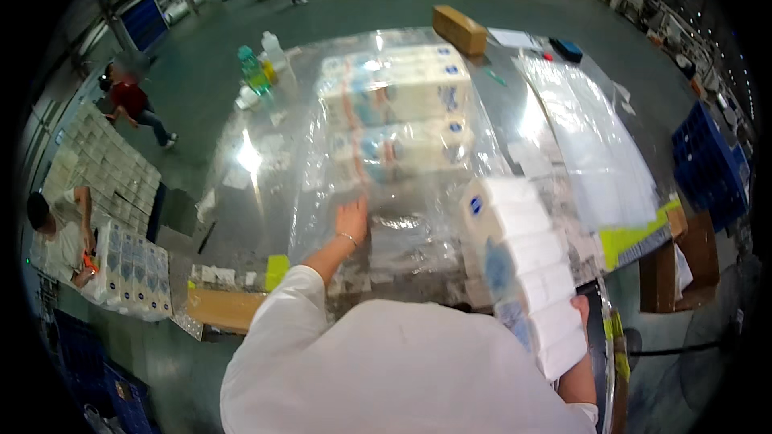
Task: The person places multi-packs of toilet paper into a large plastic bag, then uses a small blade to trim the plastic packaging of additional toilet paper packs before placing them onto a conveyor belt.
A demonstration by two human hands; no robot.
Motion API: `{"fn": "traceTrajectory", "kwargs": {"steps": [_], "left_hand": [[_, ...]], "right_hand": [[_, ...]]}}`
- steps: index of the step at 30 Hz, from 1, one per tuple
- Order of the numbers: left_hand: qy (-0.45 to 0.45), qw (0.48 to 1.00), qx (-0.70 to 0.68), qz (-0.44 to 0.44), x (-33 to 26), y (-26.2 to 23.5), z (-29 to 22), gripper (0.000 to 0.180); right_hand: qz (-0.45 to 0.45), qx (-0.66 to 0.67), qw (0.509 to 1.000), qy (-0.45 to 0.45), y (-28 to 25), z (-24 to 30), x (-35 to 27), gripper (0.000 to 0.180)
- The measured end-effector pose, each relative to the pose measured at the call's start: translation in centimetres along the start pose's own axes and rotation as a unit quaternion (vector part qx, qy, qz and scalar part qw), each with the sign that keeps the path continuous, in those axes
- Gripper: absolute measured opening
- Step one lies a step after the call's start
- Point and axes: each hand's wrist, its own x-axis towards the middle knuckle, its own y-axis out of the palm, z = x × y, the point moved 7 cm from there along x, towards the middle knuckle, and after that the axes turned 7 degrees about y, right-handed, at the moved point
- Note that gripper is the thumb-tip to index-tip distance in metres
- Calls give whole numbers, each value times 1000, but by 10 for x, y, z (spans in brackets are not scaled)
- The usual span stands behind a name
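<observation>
Currently, your right hand (581, 309) curls its fingers around a long, ridged white pack (527, 265) over the table's (241, 133) near edge. Your left hand (351, 221) meets crinkled clear plastic film (412, 225); whether its fingers pinch, I can't tell.

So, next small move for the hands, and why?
Probably swing the long white ridged pack left toward the clear plastic film: the right hand holds its near end, the left hand is at the film, and white printed packs lie ahead.

I reach my left hand (352, 215) forward, back upward; my right hand (581, 306), partly hidden, sits lower right.
</observation>
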Motion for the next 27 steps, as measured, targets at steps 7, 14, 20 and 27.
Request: {"fn": "traceTrajectory", "kwargs": {"steps": [7,14,20,27], "left_hand": [[-43,921,-379,-84,-5,-113,5,25],[224,843,-301,-385,-91,-258,-49,8],[237,851,-238,-404,-139,-272,-30,5],[255,815,-288,-433,-131,-277,-49,8]], "right_hand": [[99,-139,971,165,64,6,66,56],[132,-90,974,158,117,4,123,58],[144,-9,989,-30,76,21,161,49],[38,124,969,-211,137,47,150,70]]}}
